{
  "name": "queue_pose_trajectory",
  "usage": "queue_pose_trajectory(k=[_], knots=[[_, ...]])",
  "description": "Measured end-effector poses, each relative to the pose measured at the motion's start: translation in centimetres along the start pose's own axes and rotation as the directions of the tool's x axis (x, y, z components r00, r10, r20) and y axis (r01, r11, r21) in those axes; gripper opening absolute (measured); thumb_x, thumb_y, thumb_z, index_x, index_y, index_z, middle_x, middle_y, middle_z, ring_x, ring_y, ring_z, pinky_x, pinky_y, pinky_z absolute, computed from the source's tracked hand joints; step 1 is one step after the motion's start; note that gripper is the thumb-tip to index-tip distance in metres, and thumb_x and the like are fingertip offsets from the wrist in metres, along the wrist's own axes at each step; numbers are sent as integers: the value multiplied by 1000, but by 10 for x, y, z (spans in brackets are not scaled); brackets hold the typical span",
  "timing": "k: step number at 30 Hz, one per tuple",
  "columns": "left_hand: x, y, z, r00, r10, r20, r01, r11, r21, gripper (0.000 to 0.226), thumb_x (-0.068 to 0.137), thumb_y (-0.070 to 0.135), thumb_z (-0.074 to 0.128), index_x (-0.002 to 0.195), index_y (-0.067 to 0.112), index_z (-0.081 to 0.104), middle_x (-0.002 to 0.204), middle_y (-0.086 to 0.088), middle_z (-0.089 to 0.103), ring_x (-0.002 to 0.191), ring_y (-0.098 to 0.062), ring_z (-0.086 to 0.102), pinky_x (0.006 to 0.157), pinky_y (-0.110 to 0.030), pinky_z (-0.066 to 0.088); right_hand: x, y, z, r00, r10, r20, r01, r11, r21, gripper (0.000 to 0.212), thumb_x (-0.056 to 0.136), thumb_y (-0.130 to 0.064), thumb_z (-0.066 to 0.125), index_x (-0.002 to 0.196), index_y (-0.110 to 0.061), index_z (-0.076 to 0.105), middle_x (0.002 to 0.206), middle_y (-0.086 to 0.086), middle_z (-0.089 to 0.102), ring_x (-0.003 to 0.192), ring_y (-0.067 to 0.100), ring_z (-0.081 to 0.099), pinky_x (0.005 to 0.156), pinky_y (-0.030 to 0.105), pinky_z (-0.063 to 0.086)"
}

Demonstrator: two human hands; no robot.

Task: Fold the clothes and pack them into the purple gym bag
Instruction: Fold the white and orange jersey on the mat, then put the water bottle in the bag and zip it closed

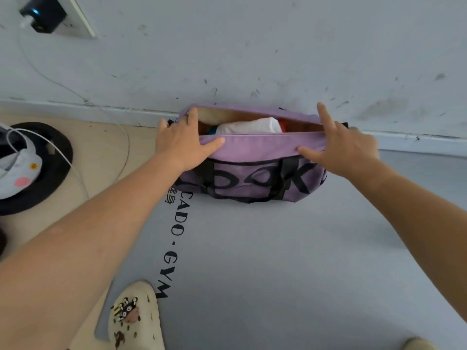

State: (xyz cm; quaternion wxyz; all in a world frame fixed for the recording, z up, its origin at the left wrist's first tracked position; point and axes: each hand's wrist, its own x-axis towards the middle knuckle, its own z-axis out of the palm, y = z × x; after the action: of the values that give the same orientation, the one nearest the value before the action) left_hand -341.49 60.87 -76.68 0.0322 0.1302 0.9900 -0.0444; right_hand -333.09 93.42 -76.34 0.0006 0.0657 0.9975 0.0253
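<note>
Head view: bag [257, 145] at frame centre, clothes [250, 126] inside. Left hand [177, 140] lies spread on its rim. Right hand [346, 147] perhaps pinches the near flap; I cannot tell. Bulging clothes could jam the closing.

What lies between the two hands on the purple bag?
In the head view, the open mouth of the purple gym bag lies between the left hand and the right hand, with a white folded garment inside it.

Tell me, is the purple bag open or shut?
Open. The bag's top gapes wide, and white clothes show inside it.
</note>
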Motion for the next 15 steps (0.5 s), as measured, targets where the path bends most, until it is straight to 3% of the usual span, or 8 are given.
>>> queue_pose_trajectory(k=[6, 11, 15], knots=[[-47, -4, -39, 999, 11, -46, -10, 1000, 17, 107, 73, 90, 15, 143, 11, 30, 132, -10, 60, 108, -27, 62, 92, -45, 32, -55, 14, -46, 992, -113, -64, 106, 989, -107, 88, 78, -80, 33, 150, -41, 0, 133, -4, 57, 107, 35, 54, 77, 43, 43], [-109, 9, -81, 996, 42, -76, -40, 999, 28, 107, 72, 91, 12, 137, 9, 36, 127, -9, 62, 108, -27, 62, 93, -46, 35, -121, 27, -92, 988, -86, -132, 70, 990, -120, 71, 79, -75, 39, 137, -35, 29, 126, -3, 62, 99, 33, 57, 76, 42, 43], [-169, 30, -97, 998, 66, -2, -66, 998, 5, 108, 75, 89, 13, 143, 8, 30, 135, -11, 57, 116, -27, 58, 103, -49, 31, -182, 36, -110, 997, -32, -67, 26, 995, -97, 63, 82, -73, 40, 128, -29, 39, 123, -3, 61, 103, 31, 54, 76, 41, 44]])
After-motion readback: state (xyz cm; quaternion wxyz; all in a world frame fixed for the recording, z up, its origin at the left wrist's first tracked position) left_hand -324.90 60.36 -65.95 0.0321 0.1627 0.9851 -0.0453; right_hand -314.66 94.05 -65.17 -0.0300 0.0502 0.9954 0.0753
